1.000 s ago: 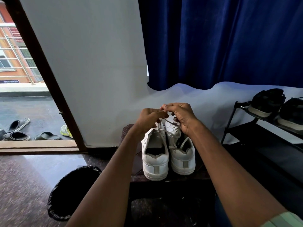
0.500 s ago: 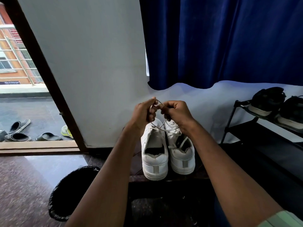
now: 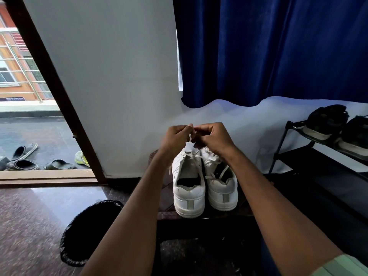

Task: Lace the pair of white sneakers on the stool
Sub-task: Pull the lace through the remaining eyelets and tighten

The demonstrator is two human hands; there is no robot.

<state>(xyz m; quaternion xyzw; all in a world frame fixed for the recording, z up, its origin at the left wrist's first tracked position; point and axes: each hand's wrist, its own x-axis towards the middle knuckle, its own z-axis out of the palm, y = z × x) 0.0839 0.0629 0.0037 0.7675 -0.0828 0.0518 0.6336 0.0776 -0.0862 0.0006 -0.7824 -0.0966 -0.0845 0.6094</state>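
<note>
pinching one white lace [image 3: 191, 140] above the left sneaker [image 3: 188, 184] on the stool [image 3: 245, 211]: left hand [image 3: 175, 139] and right hand [image 3: 212, 137], fingertips touching.

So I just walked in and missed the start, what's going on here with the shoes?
A person is lacing a pair of white sneakers that sits heels-toward-them on a dark stool. Both hands are raised together above the toes: the left hand and right hand each pinch a white lace that runs down to the left sneaker. Nothing looks tied yet.
</note>
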